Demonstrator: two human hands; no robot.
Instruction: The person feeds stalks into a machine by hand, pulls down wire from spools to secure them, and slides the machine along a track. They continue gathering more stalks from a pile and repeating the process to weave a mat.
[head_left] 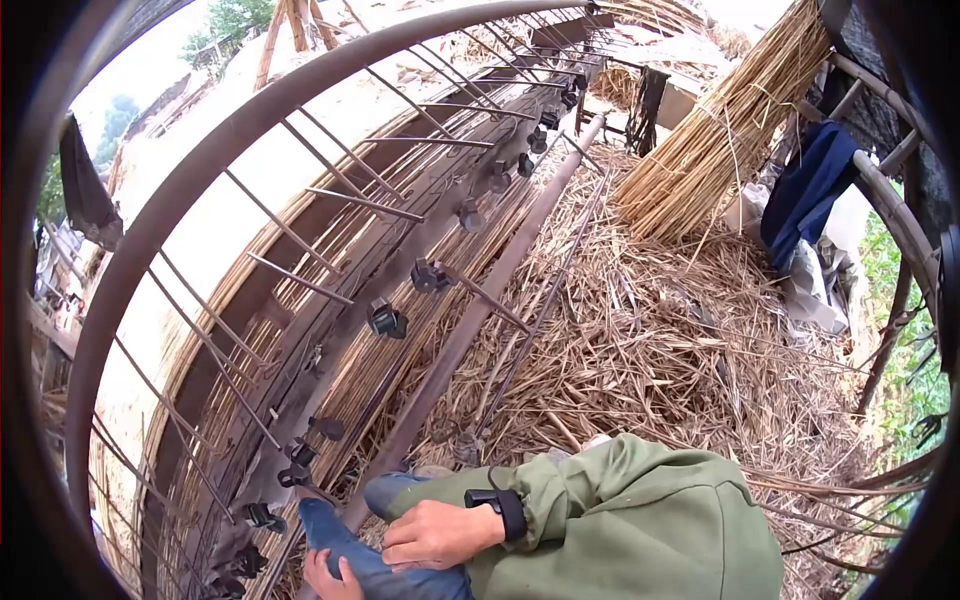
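My right hand (430, 535) rests over a blue trouser leg (345, 545) at the bottom of the head view. Its fingers are bent and pressed together, the palm is hidden, and a black band with a small device (497, 508) circles the wrist. Lower and to the left, my left hand (330, 578) lies against the same leg with thumb and fingers apart; the frame edge cuts off most of it. Close by on the left is a row of dark blocks (388, 320) along a beam, with thin reeds (425, 330) stretched behind and below them.
A curved rusty metal frame with rods (200, 180) arches over the left side. A long pipe (480, 310) runs beside the reeds. Loose straw (660, 340) covers the ground on the right. A reed bundle (735, 120) leans at the back, near a dark blue cloth (805, 190).
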